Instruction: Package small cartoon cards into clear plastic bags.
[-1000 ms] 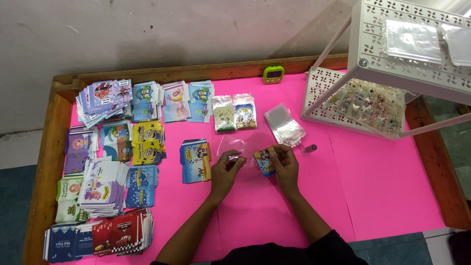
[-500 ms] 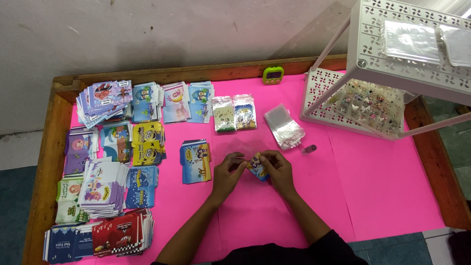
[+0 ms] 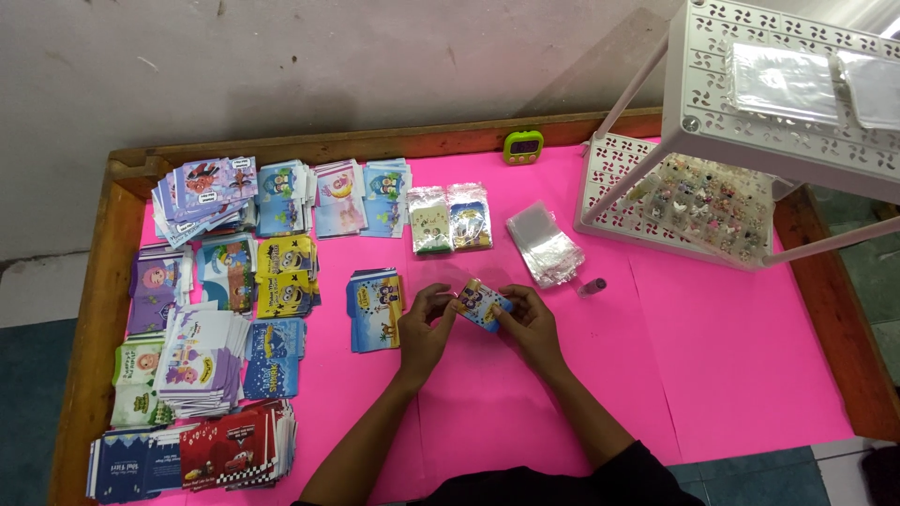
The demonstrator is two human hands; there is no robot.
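Both hands are meeting over the middle of the pink tabletop (image 3: 731,375), pinching one small card (image 3: 483,305) between them. Left hand (image 3: 424,326) is gripping its left edge w/ thumb & fingers closed on it; right hand (image 3: 532,323) is clamped on the right/lower edge. Card is being held just above the surface, tilted, probably so both sides stay reachable while a clear sleeve goes round it – can't tell for sure if a sleeve is already on.

Card is looking small, rectangular, blue w/ yellow trim & cartoon figures, glossy.

A matching blue card stack (image 3: 375,309) is lying just left of the left hand, likely kept close for easy picking. Clear sleeves pile (image 3: 544,245) is sitting just beyond the right hand, also near. Two bagged packs (image 3: 450,217) are lying behind, apart from the raw stacks. Many sorted card stacks (image 3: 202,347) are filling the left side, grouped by design. White perforated rack (image 3: 694,201) is standing at right, green timer (image 3: 523,145) at the far edge.
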